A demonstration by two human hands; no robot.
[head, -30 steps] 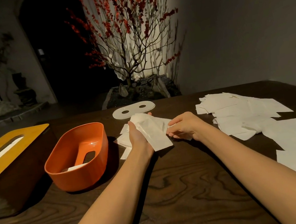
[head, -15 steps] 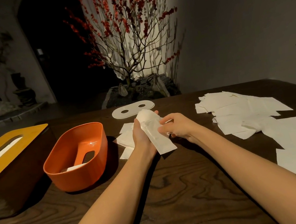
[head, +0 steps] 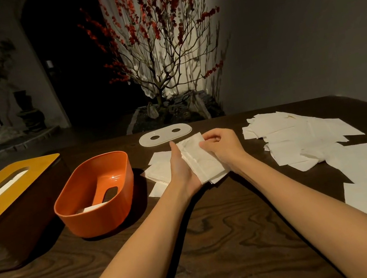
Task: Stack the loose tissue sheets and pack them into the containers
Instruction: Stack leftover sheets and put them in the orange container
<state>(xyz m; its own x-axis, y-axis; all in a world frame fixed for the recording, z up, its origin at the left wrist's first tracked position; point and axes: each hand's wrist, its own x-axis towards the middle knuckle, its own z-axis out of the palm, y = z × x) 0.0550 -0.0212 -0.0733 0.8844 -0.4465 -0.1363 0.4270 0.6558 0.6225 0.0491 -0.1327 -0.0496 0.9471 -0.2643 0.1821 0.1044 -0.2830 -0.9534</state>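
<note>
Tissue bundle held between both hands at mid-table

From the head view we see our tissue bundle (head: 201, 160), a folded sheaf of white sheets, held just above the dark wooden table (head: 218, 241). Our left hand (head: 181, 170) cradles it from the left side, fingers running up along its edge and the thumb hidden behind the paper. Our right hand (head: 222, 147) closes on the bundle's upper right corner, fingers curled and pinching the sheets there. Under and to the left of the bundle a few more flat sheets (head: 159, 170) lie on the wood.

Just left of those sheets stands the orange container (head: 95, 196), an open oval tub with a slot in its floor and a bit of white tissue showing inside. Farther left, at the frame's edge, sits the brown tissue box (head: 11, 226) with a yellow slotted lid, white paper visible through the slot. Beyond our hands lies a white oval lid (head: 165, 135) with two holes, flat on the table.

To the right, well apart from the bundle, the loose tissue sheets (head: 310, 140) spread in an untidy overlapping drift toward the near right edge.

Behind the table a red-blossomed tree (head: 161, 34) rises against a lit wall.
</note>
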